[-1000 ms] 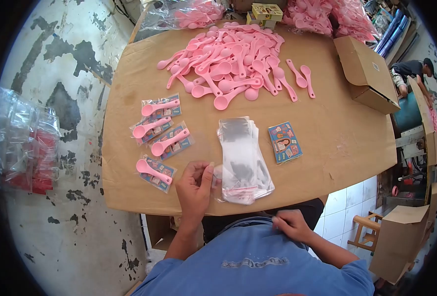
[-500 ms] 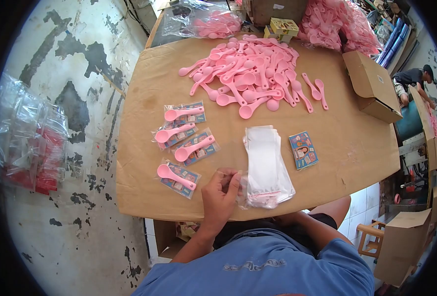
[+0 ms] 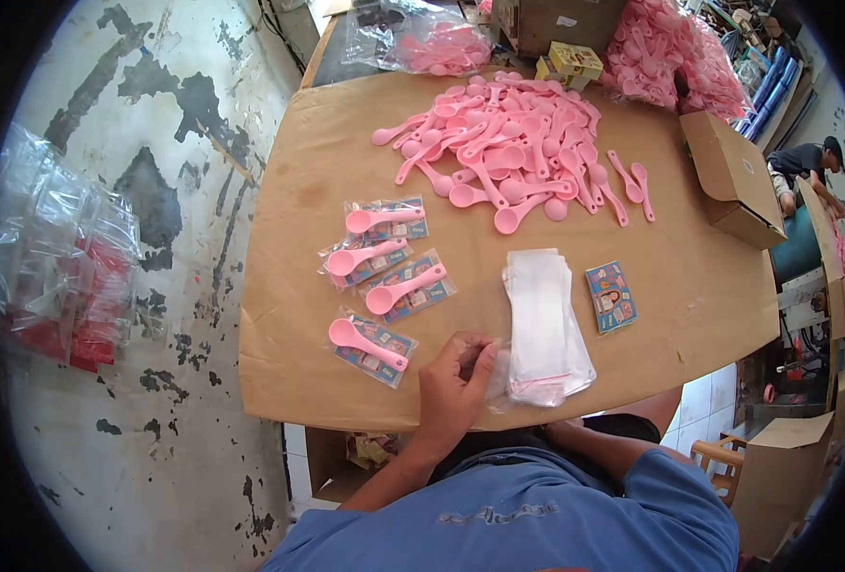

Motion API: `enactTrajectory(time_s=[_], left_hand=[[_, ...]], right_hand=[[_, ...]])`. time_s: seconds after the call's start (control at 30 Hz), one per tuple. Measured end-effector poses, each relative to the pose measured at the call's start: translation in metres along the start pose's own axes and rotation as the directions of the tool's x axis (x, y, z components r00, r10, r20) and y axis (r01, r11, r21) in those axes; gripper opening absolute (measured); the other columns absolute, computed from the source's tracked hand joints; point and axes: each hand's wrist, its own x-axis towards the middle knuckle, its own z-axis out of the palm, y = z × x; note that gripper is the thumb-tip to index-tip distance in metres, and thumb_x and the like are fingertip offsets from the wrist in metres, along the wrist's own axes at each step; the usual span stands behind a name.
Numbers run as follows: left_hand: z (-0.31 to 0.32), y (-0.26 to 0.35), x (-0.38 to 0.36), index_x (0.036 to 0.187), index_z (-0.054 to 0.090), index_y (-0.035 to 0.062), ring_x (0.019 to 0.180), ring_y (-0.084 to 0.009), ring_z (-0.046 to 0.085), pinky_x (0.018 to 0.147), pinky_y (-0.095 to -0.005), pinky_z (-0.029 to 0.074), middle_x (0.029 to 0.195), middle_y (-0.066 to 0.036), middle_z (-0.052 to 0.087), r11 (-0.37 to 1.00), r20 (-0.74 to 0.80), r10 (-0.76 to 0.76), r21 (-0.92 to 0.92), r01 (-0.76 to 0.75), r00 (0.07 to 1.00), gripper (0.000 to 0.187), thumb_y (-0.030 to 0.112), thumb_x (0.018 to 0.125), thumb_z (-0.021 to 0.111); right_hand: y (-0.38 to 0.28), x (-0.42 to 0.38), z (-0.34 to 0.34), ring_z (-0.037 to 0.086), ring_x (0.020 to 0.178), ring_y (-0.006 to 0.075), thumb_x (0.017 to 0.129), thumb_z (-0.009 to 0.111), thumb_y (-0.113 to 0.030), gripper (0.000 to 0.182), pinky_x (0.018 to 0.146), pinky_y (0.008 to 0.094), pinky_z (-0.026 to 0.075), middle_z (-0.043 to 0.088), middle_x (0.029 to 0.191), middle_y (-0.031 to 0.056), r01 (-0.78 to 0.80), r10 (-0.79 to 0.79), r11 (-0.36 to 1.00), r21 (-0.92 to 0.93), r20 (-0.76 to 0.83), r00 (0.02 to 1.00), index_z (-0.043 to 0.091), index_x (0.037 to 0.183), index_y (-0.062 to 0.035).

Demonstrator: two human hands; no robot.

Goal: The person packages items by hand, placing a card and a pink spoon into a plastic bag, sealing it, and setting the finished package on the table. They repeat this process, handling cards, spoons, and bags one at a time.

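1. Plastic, clear: one bag [image 3: 500,377] is being pinched between thumb and fingertips of the left hand [image 3: 458,374], near the front edge of the table and just beside the bag stack [image 3: 539,329].
2. Right hand [image 3: 565,435]: being held low, beyond the table's front edge; its fingers are being hidden, so whether anything is being gripped cannot be told.
3. Handling, as judged: the bag is probably being felt as very light, limp and slippery, being easily creased; hold is best being taken at a corner or the mouth, with a light pinch.
4. Left of the hand: four pink spoons [image 3: 368,344] are being displayed, each on a bagged card [image 3: 393,337].
5. Right of the stack: a card pack [image 3: 611,297] is being kept apart, lying flat.
6. Room and edges: brown tabletop [image 3: 298,286] is being shown between stack and bagged cards, and more broadly right of the card pack; the front edge is being approached closely by stack and left wrist.
7. Farther out: a spoon heap [image 3: 527,143] is being spread across the far side, flanked at right by a cardboard box [image 3: 732,176].
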Motion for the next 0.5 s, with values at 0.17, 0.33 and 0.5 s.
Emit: enactTrajectory(time_s=[0.17,0.33,0.5], left_hand=[[-0.001,0.0,0.001,0.107,0.064,-0.0045,0.074,-0.0087,0.068,0.065,-0.025,0.059,0.087,-0.007,0.073,1.0,0.03,0.006,-0.007,-0.006,1.0,0.013,0.008,0.103,0.067],[-0.002,0.003,0.001,0.107,0.065,-0.0041,0.077,-0.0085,0.069,0.066,-0.0245,0.058,0.088,-0.007,0.073,1.0,0.048,-0.015,-0.006,0.015,0.999,0.013,0.008,0.103,0.067],[-0.004,0.005,0.001,0.107,0.065,-0.0041,0.079,-0.007,0.067,0.068,-0.0237,0.057,0.09,-0.006,0.073,1.0,0.061,-0.015,0.005,0.015,0.998,0.012,0.007,0.103,0.067]], right_hand=[[-0.002,0.006,-0.007,0.067,0.113,0.0387,0.093,0.069,-0.022,0.033,0.097,0.0479,0.052,0.072,0.119,0.0206,-0.02,0.02,1.0,-0.003,-0.018,1.0,0.071,0.121,-0.0055],[-0.004,0.007,-0.008,0.067,0.113,0.0386,0.093,0.069,-0.023,0.033,0.097,0.0477,0.052,0.072,0.119,0.0204,-0.041,0.041,0.999,-0.005,-0.034,0.999,0.071,0.121,-0.0057],[-0.006,0.012,-0.013,0.067,0.113,0.0386,0.092,0.07,-0.023,0.034,0.098,0.0475,0.052,0.072,0.119,0.0202,-0.047,0.047,0.999,-0.005,-0.038,0.998,0.071,0.122,-0.0058]])
